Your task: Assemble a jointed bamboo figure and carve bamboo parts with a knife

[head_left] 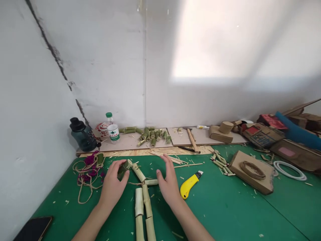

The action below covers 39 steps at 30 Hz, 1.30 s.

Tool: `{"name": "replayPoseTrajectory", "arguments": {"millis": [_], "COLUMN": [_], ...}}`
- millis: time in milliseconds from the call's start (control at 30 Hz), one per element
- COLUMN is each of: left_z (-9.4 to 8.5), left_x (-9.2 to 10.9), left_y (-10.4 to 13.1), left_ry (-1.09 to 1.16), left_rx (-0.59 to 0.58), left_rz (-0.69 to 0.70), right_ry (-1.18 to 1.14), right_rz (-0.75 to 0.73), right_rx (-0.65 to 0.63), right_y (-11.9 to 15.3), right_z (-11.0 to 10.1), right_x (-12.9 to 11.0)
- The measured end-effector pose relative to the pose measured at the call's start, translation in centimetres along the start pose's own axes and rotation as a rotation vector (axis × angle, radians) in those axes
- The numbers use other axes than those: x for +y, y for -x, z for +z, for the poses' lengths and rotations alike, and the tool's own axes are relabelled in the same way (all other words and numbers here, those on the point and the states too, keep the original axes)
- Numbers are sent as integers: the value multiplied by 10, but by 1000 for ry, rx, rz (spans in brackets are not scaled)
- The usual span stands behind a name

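Observation:
My left hand (114, 182) grips a short green bamboo tube (123, 169), thumb on one side and fingers on the other. My right hand (167, 184) is held open, fingers apart and nothing in it. Between the hands lies a jointed figure of peeled bamboo pieces (146, 201), with two long leg-like rows running toward me. A short crosswise piece (151, 182) is tied in with twine near my right fingertips. Above it, an angled pale segment (138, 172) ends close to the held tube; whether they touch I cannot tell. A yellow utility knife (190, 184) lies right of my right hand.
Twine and purple yarn (87, 170) lie at left, near a phone (33, 229). Along the wall stand a dark bottle (84, 135), a water bottle (113, 132), bamboo offcuts (151, 135) and a hammer (192, 140). Cardboard (244, 169) and bags (291, 149) occupy the right.

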<state>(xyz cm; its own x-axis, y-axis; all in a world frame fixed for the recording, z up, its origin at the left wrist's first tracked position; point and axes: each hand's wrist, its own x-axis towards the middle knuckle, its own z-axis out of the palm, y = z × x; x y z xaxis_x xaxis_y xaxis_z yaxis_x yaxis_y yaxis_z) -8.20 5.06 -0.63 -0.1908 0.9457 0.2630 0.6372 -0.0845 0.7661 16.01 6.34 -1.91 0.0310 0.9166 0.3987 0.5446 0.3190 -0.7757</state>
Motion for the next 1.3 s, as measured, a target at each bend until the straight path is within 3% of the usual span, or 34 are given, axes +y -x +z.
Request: {"name": "replayPoseTrajectory", "arguments": {"millis": [233,300,467,600,767,867,967,1100,1300], "left_z": [5,10,29,47,76,93,105,106,89], "left_x": [-1,-4,-15,-1,28,35,36,32,28], "left_y": [-93,-115,-133,-140,-180,-204,-212,-206,-197], "left_ry": [-607,-773,-963,-843,-665,-620,-591,-522,-303], "left_rx": [-9,-17,-65,-28,-120,-178,-180,-129,-45], "left_rz": [168,158,162,207,95,56,11,-28,-9], "right_ry": [82,107,161,193,224,238,257,274,242], "right_rz": [-62,-87,-92,-140,-182,-172,-153,-153,-138], "right_rx": [-25,-30,-3,0,-4,20,26,36,17], "right_y": [4,4,2,2,0,-3,-5,-5,-5], "right_z": [11,14,14,14,16,16,14,14,18], "right_x": [-7,-8,-9,-13,-11,-8,-5,-4,-1]}}
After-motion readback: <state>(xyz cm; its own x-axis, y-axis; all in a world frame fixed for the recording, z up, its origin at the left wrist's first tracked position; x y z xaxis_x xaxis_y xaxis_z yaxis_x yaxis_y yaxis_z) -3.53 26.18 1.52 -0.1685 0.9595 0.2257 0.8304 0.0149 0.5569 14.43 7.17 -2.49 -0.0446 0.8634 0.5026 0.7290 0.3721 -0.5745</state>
